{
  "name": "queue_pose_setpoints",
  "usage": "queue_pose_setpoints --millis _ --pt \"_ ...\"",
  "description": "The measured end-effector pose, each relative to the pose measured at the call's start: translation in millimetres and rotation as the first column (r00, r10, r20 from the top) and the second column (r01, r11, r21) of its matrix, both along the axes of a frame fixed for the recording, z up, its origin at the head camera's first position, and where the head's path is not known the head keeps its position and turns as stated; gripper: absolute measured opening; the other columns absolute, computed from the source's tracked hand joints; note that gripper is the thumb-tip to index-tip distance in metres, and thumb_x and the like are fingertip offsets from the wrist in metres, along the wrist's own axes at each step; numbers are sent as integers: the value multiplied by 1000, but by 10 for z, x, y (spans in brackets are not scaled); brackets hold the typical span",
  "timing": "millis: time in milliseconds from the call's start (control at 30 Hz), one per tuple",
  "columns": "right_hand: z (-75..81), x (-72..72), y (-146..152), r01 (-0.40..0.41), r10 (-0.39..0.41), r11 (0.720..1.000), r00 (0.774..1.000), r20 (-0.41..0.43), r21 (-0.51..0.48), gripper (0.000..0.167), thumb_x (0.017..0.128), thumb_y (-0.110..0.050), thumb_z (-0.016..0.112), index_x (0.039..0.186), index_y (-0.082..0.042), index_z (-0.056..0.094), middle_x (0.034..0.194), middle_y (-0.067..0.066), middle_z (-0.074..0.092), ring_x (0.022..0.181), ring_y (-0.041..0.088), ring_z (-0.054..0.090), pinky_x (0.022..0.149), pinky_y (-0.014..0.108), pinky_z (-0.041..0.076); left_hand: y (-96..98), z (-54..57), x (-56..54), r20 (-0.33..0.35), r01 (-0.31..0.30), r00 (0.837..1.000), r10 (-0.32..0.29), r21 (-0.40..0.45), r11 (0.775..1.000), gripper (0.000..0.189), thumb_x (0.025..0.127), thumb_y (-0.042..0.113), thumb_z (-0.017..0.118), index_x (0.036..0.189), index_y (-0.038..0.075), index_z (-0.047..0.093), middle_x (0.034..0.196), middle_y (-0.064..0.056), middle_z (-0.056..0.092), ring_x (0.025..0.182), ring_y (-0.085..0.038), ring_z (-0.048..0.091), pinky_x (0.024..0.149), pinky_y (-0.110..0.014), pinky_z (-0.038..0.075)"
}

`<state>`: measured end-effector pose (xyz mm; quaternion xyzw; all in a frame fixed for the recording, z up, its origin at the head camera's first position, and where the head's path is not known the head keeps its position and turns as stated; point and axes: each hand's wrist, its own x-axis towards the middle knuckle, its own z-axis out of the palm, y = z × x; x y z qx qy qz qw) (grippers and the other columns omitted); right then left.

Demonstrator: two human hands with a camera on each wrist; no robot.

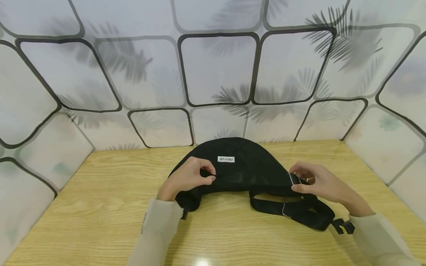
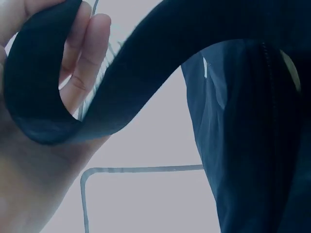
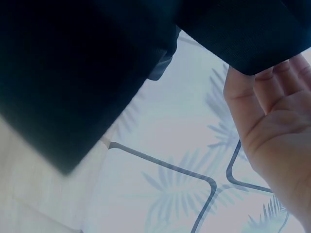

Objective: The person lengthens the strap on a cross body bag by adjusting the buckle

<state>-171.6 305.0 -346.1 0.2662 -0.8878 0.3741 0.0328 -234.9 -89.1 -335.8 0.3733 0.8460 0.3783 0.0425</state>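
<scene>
A black waist bag (image 1: 249, 159) lies on the table with its curved side away from me. Its white label (image 1: 226, 159) reads FEIYVE upside down. Just left of the label, my left hand (image 1: 189, 175) pinches the bag's fabric between thumb and fingers. My right hand (image 1: 321, 184) grips the strap end at the bag's right corner, beside a metal slider. The strap (image 1: 269, 207) loops toward me below that hand. In the left wrist view a band of black webbing (image 2: 104, 104) curves in front of the fingers. Black webbing (image 3: 248, 39) covers the right fingertips in the right wrist view.
One black buckle (image 1: 342, 226) lies by the right sleeve, and another buckle part (image 1: 185, 213) sits beside the left wrist. The wood-grain table (image 1: 110, 199) is enclosed at the back and sides by patterned fabric walls (image 1: 219, 70).
</scene>
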Motion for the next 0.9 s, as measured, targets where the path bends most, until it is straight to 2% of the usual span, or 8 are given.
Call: queue_pose_setpoints --millis 100,267,400,567,667,767,900 --pt "14 1 -20 12 -12 1000 1000 13 -3 30 89 -5 76 116 -3 64 91 -3 60 77 10 57 63 28 47 -12 2 -1 9 -10 1000 10 -44 999 8 91 9 74 98 6 74 97 1 71 96 -18 65 88 -42 52" --pt "52 -5 -68 -1 0 1000 998 69 16 33 90 -9 77 118 -1 64 92 0 60 78 10 57 64 28 47 -28 0 23 55 -4 998 11 -128 992 27 91 16 77 115 5 71 116 -8 68 113 -27 62 98 -46 49" --pt "73 -11 -82 -91 87 995 992 86 43 33 91 -10 76 120 -2 63 91 -3 59 77 10 54 62 28 45 15 13 48 53 47 998 -37 -188 981 37 91 19 78 123 4 66 124 -14 66 119 -32 59 99 -44 47" --pt "105 1 -43 -197 194 980 978 81 30 28 95 -7 71 121 -1 63 97 -1 65 83 9 61 69 30 53 121 30 68 71 100 994 -87 -217 971 48 93 21 75 133 1 59 122 -18 65 116 -34 60 96 -43 48" --pt "142 16 6 -192 190 980 981 34 50 23 96 -6 69 119 -3 65 100 1 68 88 8 64 73 31 55 198 43 81 37 103 995 -97 -219 970 44 96 22 73 132 0 61 122 -17 65 116 -33 60 99 -44 46" --pt "162 22 75 -165 167 982 986 -12 88 18 97 -5 69 115 -7 68 99 -1 70 89 7 64 73 31 55 278 62 104 -33 99 994 -108 -211 972 36 98 21 70 127 0 65 121 -14 66 117 -31 59 104 -44 43" --pt "151 33 198 -150 156 981 987 -43 124 15 96 -2 69 108 -10 70 97 -5 71 85 6 65 69 30 54 388 95 150 -153 72 983 -102 -187 980 26 100 20 68 118 2 70 119 -10 65 118 -30 58 104 -44 44"
